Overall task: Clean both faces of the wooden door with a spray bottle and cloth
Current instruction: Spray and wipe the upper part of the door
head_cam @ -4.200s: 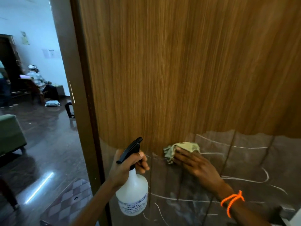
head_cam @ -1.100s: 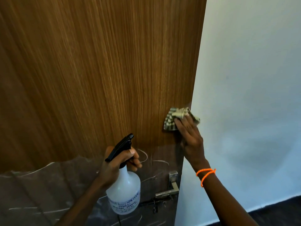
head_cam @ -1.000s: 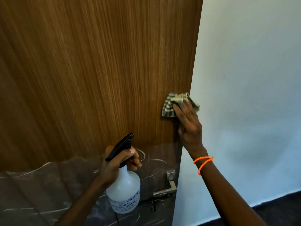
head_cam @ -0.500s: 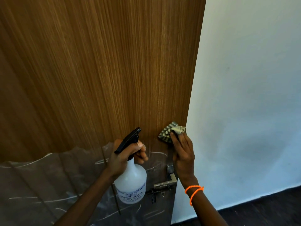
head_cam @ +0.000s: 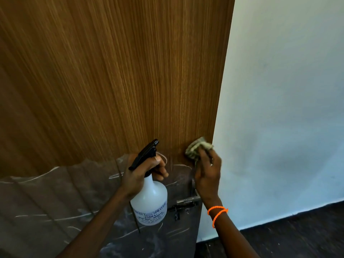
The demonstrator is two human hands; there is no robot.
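Now | right hand (head_cam: 208,175) presses cloth (head_cam: 197,147) on door (head_cam: 130,81) | left hand (head_cam: 143,174) grips spray bottle (head_cam: 149,200)

Right hand (head_cam: 207,175) presses crumpled greenish cloth (head_cam: 197,147) against brown wooden door (head_cam: 111,81) near edge; left hand (head_cam: 141,175) grips white spray bottle (head_cam: 149,203).

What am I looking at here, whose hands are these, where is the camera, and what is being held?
There is no machine, just a person cleaning. The one picture comes from a camera worn on the head, looking forward and down. The left hand grips a white spray bottle by its black trigger top. The right hand, with orange bands at the wrist, presses a crumpled cloth on the wooden door near its right edge. Clear plastic film covers the door's lower part, and a metal handle shows below.
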